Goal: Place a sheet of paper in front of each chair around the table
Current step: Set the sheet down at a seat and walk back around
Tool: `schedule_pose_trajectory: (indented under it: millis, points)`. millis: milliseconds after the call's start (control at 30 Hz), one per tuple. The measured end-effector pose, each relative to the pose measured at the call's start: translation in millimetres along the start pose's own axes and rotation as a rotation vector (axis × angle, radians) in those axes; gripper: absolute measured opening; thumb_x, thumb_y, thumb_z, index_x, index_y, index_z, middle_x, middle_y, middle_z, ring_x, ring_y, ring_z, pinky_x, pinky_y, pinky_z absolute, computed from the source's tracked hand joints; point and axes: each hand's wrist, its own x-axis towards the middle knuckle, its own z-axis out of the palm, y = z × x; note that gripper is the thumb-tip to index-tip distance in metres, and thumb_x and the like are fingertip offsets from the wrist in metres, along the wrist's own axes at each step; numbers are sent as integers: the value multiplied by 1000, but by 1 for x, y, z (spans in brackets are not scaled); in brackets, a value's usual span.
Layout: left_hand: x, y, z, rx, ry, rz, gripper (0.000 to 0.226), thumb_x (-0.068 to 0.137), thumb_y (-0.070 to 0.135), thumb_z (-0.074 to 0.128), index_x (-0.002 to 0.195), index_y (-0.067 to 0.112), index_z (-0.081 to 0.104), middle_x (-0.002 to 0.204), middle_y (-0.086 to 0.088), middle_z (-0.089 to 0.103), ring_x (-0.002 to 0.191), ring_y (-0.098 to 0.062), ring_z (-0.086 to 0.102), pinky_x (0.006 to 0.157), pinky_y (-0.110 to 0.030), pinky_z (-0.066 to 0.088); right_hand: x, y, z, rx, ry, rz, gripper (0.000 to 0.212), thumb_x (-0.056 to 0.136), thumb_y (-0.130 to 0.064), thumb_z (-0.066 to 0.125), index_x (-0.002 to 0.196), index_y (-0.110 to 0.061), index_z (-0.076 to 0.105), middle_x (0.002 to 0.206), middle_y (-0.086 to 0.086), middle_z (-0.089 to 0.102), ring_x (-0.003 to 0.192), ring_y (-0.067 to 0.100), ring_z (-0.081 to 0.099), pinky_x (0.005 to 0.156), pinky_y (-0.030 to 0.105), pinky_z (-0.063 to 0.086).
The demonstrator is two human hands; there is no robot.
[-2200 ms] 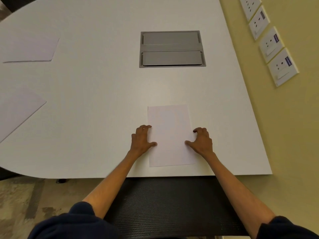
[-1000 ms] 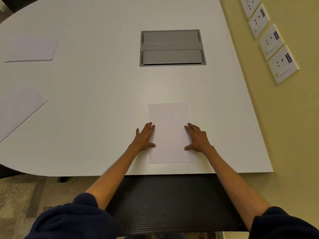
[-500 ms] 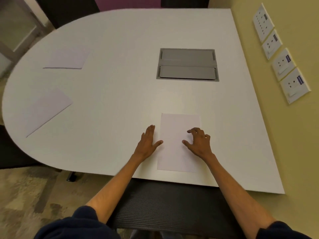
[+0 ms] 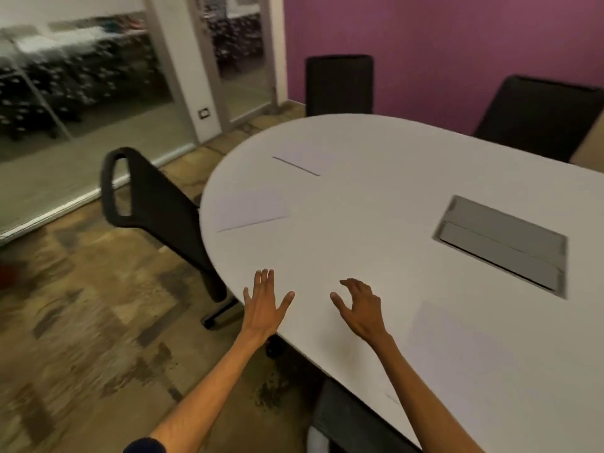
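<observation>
Three white sheets lie on the white oval table (image 4: 376, 204). The nearest sheet (image 4: 464, 348) lies by the near edge, right of my hands, above a black chair (image 4: 346, 416). A second sheet (image 4: 251, 209) lies at the rounded end in front of the black chair on the left (image 4: 157, 204). A third sheet (image 4: 305, 160) lies before the far chair (image 4: 340, 85). My left hand (image 4: 264, 305) hovers over the table's edge with fingers spread. My right hand (image 4: 358, 305) hangs above the table, fingers loosely curled. Both hands are empty.
A grey cable box lid (image 4: 500, 245) is set into the table at the right. Another black chair (image 4: 539, 116) stands at the far right against the purple wall. Glass partitions and patterned carpet (image 4: 81, 322) are on the left.
Both hands have lifted off the nearest sheet and moved left of it. My view has swung left and up, bringing the chairs, the purple wall and the glass partition into sight.
</observation>
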Motion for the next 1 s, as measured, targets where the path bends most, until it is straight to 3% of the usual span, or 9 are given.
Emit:
schedule_pose_trajectory:
  millis: [300, 533, 1000]
  points:
    - [-12, -164, -96, -5, 190, -199, 81, 98, 63, 23, 159, 15, 2, 167, -1, -3, 155, -17, -9, 126, -51, 1, 44, -182, 102, -42, -160, -219, 59, 94, -62, 39, 144, -29, 42, 152, -5, 40, 143, 16, 33, 113, 48, 30]
    - [-19, -296, -161, -14, 232, -322, 82, 97, 65, 24, 159, 16, 1, 167, -2, -3, 155, -18, -5, 125, -51, 1, 58, -311, 194, -34, -258, -317, 65, 94, -63, 39, 147, -27, 39, 154, -1, 37, 143, 19, 33, 114, 47, 29]
    - [1, -475, -287, -8, 424, -627, 80, 98, 62, 26, 159, 14, 8, 167, -5, 2, 156, -20, -4, 125, -54, 4, 128, -559, 319, -36, -396, -672, 74, 94, -63, 37, 153, -20, 28, 158, 4, 31, 145, 24, 28, 116, 46, 30]
